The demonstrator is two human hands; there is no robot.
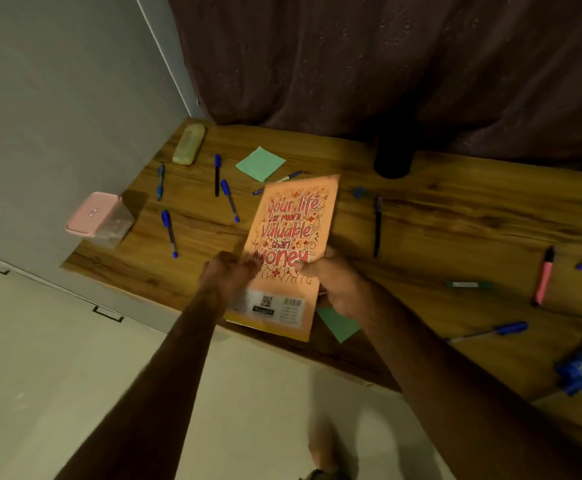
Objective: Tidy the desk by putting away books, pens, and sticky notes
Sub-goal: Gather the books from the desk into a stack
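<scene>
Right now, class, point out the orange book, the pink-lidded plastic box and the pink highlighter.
Orange book [294, 223], head view, cover lettering.
Pink-lidded plastic box [92, 213], head view, lid top.
Pink highlighter [544, 278], head view, barrel.

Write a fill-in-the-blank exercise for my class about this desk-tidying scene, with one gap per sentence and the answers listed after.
1. Both hands, left hand and right hand, hold an orange ____.
2. The container at the desk's left end has a ____ lid.
3. The square sticky note lying beyond the book is ____.
4. The highlighter on the right has a ____ body.

Missing words: book; pink; green; pink
</scene>
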